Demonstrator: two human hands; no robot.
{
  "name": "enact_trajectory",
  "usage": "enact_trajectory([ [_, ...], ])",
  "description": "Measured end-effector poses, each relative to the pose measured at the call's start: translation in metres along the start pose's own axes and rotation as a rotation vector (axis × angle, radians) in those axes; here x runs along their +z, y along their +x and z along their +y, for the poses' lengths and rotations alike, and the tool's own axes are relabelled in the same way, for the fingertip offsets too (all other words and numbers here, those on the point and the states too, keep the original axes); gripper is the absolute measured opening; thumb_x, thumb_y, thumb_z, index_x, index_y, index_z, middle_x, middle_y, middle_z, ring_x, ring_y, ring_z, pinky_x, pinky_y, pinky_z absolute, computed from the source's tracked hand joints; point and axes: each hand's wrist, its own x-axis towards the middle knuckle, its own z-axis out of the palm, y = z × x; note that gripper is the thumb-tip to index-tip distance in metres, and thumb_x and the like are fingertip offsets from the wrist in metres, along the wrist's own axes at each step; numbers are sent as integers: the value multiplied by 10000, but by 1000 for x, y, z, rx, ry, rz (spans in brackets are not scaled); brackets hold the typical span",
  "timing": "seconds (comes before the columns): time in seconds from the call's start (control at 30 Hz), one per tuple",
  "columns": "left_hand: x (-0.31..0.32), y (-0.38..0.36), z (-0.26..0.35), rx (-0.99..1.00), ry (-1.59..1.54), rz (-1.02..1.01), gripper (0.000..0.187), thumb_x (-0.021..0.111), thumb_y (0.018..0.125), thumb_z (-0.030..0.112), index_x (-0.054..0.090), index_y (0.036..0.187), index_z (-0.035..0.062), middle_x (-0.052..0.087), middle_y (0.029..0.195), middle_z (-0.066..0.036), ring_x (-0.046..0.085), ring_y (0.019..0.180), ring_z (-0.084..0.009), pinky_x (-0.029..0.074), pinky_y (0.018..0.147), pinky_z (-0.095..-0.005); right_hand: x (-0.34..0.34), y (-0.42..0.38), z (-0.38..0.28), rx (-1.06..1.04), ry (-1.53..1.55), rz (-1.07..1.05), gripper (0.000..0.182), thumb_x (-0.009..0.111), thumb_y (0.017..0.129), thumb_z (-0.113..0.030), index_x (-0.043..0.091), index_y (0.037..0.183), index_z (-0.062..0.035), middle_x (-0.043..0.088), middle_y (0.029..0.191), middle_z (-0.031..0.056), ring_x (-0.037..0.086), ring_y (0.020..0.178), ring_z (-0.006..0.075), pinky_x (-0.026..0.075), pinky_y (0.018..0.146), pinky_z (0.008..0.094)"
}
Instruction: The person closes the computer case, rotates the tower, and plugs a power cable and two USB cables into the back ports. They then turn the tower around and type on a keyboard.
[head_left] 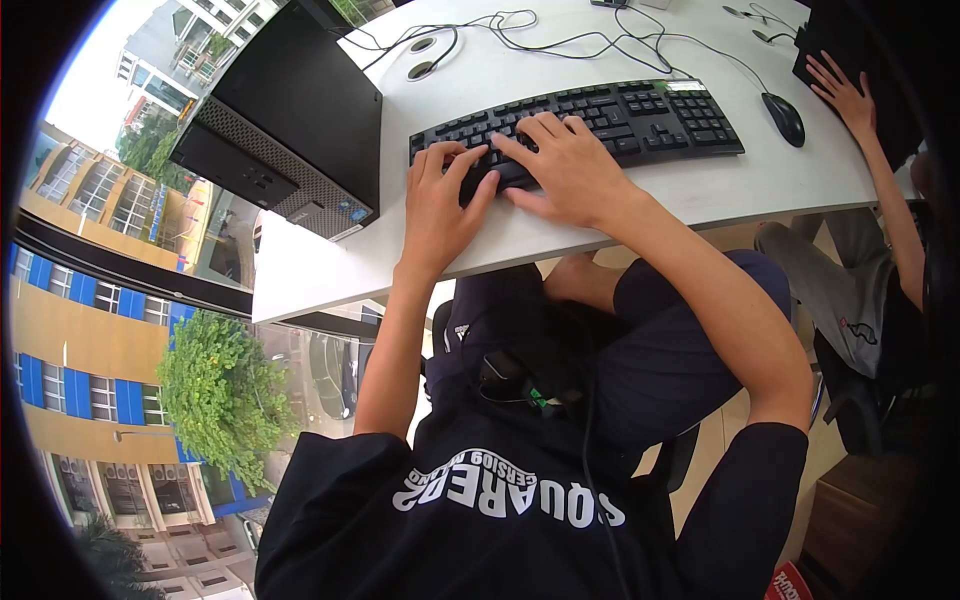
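A black keyboard [640, 125] lies on the white desk [340, 270], right in front of me. My left hand [440, 205] rests over its left end, fingers spread and curved onto the keys, thumb near the front edge. Beside it, my right hand [570, 175] covers the middle-left keys with its fingers apart and its thumb at the front edge. Neither hand grips anything. Some of the keys under both hands are hidden. To the right of the keyboard sits a black mouse [784, 120], apart from my hands.
A black computer tower [290, 110] stands at the desk's left. Cables [560, 45] run across the back. At the right, another person's hand [845, 95] is on the desk beside a dark object. A window on the left shows buildings and a tree [220, 400].
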Motion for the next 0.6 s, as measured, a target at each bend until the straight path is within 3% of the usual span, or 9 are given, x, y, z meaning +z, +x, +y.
enact_trajectory([
  [0.2,-2,2,0,-31,4,-34,364,764,972,218,735,1306,78,666,1146,-113,604,1111,-305,471,997,-418,-3,2,1,41,-5,-114,683,780,877,-441,641,1386,-6,615,1343,150,557,1282,299,442,1046,453],
  [0.3,0,2,-2,-12,7,-23,397,743,994,284,727,1331,75,654,1174,-120,588,1130,-307,444,1021,-429,3,-1,2,19,-33,29,691,783,867,-444,646,1382,-4,612,1356,156,555,1294,302,434,1062,446],
  [0.5,5,8,3,-32,129,-135,470,689,1032,377,703,1393,77,622,1255,-130,548,1190,-308,390,1066,-435,0,4,1,58,-1,-79,664,772,843,-433,673,1345,-8,617,1347,165,557,1299,307,438,1059,445],
  [0.6,5,8,6,-22,124,-101,456,697,1029,353,704,1388,72,622,1261,-130,549,1197,-310,398,1066,-440,-2,6,2,60,-14,-90,667,762,837,-432,667,1343,-8,624,1324,164,574,1270,306,455,1031,447],
])
